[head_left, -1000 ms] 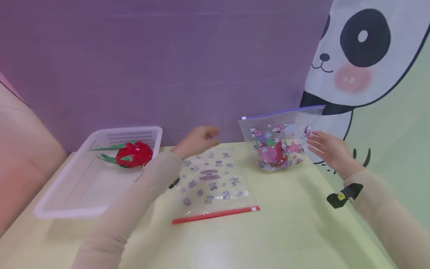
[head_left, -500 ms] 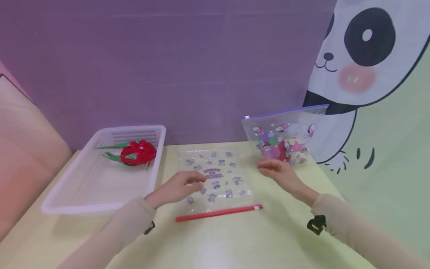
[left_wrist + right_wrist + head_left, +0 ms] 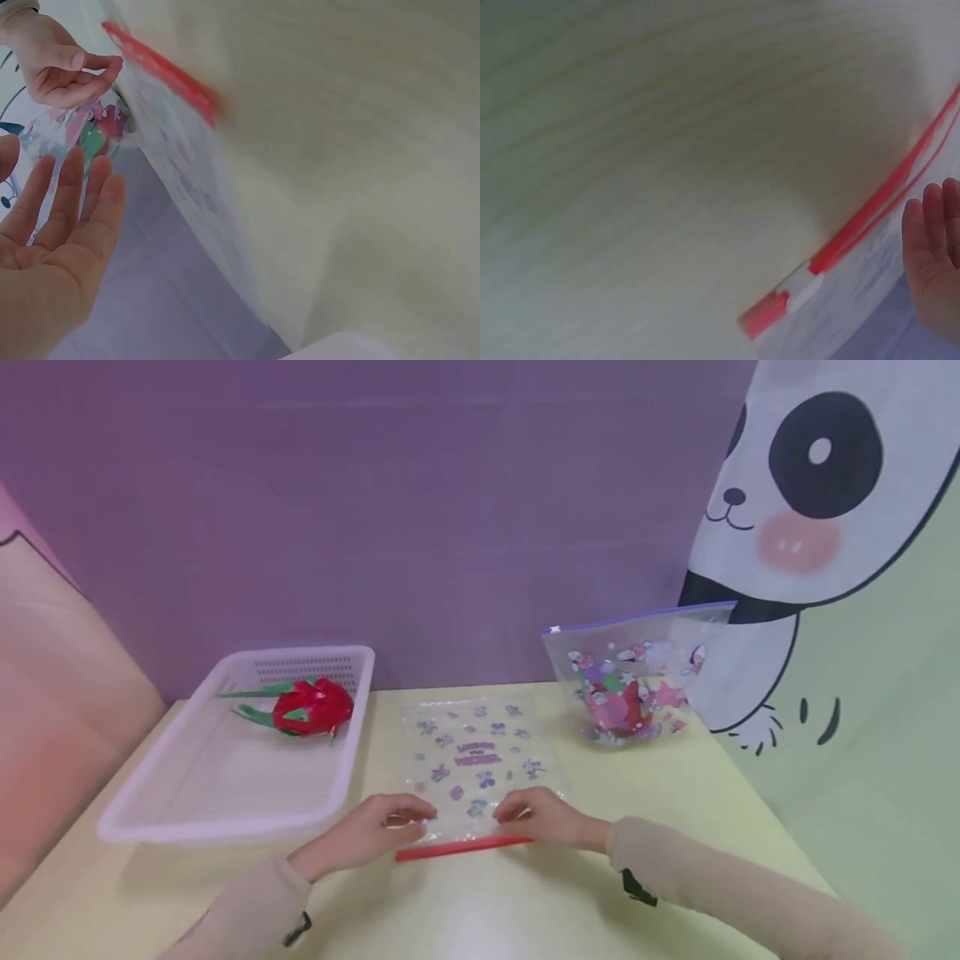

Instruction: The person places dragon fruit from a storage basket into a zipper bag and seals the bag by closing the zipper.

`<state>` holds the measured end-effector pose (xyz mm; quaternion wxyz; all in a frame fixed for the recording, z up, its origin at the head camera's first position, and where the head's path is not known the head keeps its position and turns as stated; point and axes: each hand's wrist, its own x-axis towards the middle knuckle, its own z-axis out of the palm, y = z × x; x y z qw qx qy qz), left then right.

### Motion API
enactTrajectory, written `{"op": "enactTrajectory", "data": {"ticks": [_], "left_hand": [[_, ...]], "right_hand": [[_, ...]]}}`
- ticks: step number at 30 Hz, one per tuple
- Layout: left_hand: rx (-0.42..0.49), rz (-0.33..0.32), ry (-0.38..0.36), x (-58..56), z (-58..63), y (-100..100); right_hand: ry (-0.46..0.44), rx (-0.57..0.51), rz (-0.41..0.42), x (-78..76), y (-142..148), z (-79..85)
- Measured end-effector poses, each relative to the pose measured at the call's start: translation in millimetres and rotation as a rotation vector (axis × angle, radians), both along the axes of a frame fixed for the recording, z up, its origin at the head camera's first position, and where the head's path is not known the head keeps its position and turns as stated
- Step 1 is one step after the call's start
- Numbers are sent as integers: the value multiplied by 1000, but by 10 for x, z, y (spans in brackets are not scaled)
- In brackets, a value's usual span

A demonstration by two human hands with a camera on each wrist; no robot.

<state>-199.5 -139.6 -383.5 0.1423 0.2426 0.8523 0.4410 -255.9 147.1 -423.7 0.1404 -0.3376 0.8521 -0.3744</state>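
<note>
A clear zip bag with small purple prints (image 3: 474, 760) lies flat on the table, its red zip edge toward me. My left hand (image 3: 367, 831) hovers with loose fingers by the left end of that zip. On the other side, my right hand (image 3: 546, 818) reaches over the zip's right part, hiding it in the head view. Neither hand holds anything. In the right wrist view the red zip (image 3: 885, 195) and its white slider (image 3: 801, 283) show beside my extended fingers, with the two red strips parted along a stretch.
At the back right stands a second clear zip bag (image 3: 637, 660) with a purple zip and something red inside. A white basket (image 3: 225, 827) on the left holds a red dragon fruit (image 3: 318, 707) with green leaves. A purple cloth (image 3: 450, 527) hangs behind the table.
Both hands have come down toward the red-zip bag's near edge. The right hand has left the upright purple-zip bag and moved left; the left hand has come nearer to me.
</note>
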Motion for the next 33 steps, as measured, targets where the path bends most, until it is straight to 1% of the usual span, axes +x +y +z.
{"op": "enactTrajectory", "data": {"ticks": [3, 8, 12, 14, 17, 23, 27, 30, 33], "left_hand": [[-4, 5, -30, 32, -38, -19], [-5, 13, -73, 34, -86, -22], [-2, 10, -80, 33, -125, -25], [3, 11, -89, 29, -138, -21], [13, 2, -97, 22, -148, -18], [12, -9, -66, 27, -148, -26], [15, -9, -52, 30, -143, -24], [24, -9, -20, 36, -148, -15], [46, 22, 20, 49, -145, 7]], "right_hand": [[-12, 22, 2, 16, -68, -55], [-66, 106, -53, 24, -118, -35], [-26, 168, -36, 36, -144, -40], [7, 175, -17, 47, -149, -37], [30, 160, 12, 49, -150, -7], [68, 176, 43, 6, -182, 41], [78, 187, 33, -15, -206, 48], [86, 189, 0, -38, -209, 36], [66, 166, -59, -68, -198, 43]]}}
